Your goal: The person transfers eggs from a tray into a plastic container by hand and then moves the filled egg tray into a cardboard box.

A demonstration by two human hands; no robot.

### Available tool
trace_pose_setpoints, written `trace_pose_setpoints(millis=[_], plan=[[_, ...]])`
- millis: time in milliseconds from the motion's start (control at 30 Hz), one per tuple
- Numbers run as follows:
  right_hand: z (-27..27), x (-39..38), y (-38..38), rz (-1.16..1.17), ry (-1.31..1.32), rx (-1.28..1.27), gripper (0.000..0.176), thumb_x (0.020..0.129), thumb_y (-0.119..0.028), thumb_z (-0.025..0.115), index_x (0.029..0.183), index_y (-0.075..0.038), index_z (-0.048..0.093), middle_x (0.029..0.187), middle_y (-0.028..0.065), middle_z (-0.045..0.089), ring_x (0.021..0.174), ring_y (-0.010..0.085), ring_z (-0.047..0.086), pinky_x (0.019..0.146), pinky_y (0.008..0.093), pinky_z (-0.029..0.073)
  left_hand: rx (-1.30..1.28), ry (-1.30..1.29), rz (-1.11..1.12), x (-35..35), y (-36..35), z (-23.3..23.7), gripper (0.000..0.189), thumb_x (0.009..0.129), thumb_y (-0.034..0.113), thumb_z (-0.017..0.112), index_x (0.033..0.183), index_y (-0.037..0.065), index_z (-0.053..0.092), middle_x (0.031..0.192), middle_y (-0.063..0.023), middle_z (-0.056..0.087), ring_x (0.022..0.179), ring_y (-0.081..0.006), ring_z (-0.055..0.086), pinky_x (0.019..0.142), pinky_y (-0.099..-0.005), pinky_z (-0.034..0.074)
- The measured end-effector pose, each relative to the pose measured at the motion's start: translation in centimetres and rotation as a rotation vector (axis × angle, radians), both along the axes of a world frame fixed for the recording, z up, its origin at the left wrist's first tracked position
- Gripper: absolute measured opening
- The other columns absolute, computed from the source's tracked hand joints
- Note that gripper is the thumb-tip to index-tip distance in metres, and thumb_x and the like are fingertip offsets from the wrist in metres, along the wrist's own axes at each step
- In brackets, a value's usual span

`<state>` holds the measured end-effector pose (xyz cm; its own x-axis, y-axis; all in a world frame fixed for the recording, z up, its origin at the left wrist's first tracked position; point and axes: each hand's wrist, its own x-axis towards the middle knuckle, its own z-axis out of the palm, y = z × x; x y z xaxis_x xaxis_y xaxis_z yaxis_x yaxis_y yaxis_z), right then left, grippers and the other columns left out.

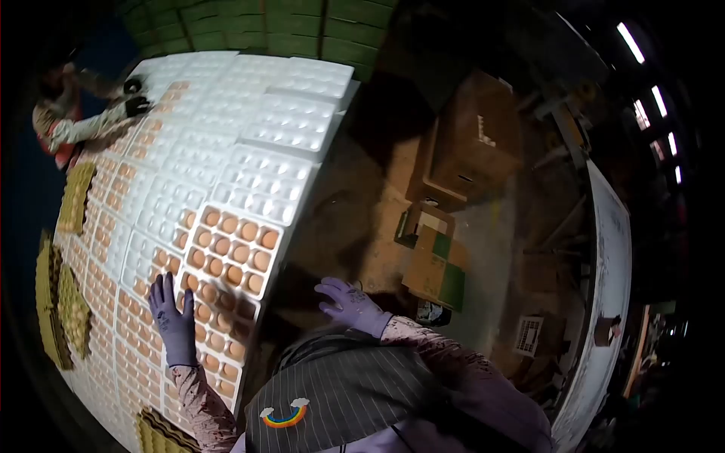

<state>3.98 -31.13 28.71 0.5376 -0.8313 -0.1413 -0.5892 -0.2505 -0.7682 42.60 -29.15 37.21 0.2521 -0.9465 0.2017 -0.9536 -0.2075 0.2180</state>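
My left hand [171, 321], in a purple glove, lies over the white egg trays with its fingers apart, close to brown eggs. Beside it, a white tray [231, 249] holds rows of brown eggs. My right hand [349, 303], also purple-gloved, is held out past the right edge of the trays, fingers spread, holding nothing. Farther up, white trays [266, 183] stand with bare hollows. Brown eggs fill many cells of the trays at the left.
A co-worker [72, 121] with dark gloves reaches over the far left trays. Yellowish pulp trays [51, 302] stand at the left edge. Cardboard boxes [476, 140] and a green-and-brown carton [436, 268] are on the floor at right. Green crates [249, 30] are stacked behind.
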Motion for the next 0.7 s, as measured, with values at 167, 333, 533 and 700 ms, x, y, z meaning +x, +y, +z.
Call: trace_pose_setpoints(millis=[167, 333, 533, 700], plan=[[0.3, -10.6, -2.0, -0.345, -0.002, 0.15, 0.051, 0.094, -0.038, 0.058, 0.136, -0.01, 0.05, 0.141, 0.0169, 0.046, 0.127, 0.0365, 0.048, 0.107, 0.043, 0.04, 0.116, 0.161, -0.624, -22.3, -14.8, 0.9, 0.054, 0.087, 0.022, 0.068, 0.136, 0.008, 0.051, 0.14, -0.0205, 0.048, 0.129, -0.0405, 0.043, 0.108, -0.0479, 0.036], [-1.6, -19.5, -5.1, -0.537, 0.115, 0.112, 0.052, 0.092, -0.038, 0.059, 0.135, -0.01, 0.052, 0.14, 0.0178, 0.047, 0.125, 0.0376, 0.05, 0.105, 0.0436, 0.042, 0.209, 0.076, -0.908, -33.1, -22.3, -1.5, 0.059, 0.086, 0.033, 0.069, 0.137, 0.009, 0.051, 0.141, -0.0204, 0.048, 0.131, -0.0401, 0.042, 0.111, -0.0487, 0.034], [-3.7, -30.1, -15.1, -0.663, 0.321, 0.021, 0.058, 0.086, -0.036, 0.065, 0.134, -0.009, 0.05, 0.132, 0.0177, 0.05, 0.12, 0.0362, 0.051, 0.1, 0.0442, 0.044, 0.395, -0.002, -0.939, -37.3, -32.7, -5.2, 0.058, 0.085, 0.041, 0.067, 0.133, 0.01, 0.055, 0.141, -0.0203, 0.047, 0.132, -0.0387, 0.042, 0.113, -0.0487, 0.031], [-5.0, -39.5, -25.9, -0.89, 0.727, -0.243, 0.059, 0.082, -0.03, 0.067, 0.135, -0.01, 0.049, 0.129, 0.0151, 0.05, 0.122, 0.0336, 0.047, 0.101, 0.0452, 0.042, 0.393, 0.081, -1.048, -43.1, -44.2, -9.8, 0.06, 0.083, 0.04, 0.068, 0.133, 0.009, 0.055, 0.142, -0.0192, 0.048, 0.129, -0.0389, 0.044, 0.109, -0.05, 0.034]])
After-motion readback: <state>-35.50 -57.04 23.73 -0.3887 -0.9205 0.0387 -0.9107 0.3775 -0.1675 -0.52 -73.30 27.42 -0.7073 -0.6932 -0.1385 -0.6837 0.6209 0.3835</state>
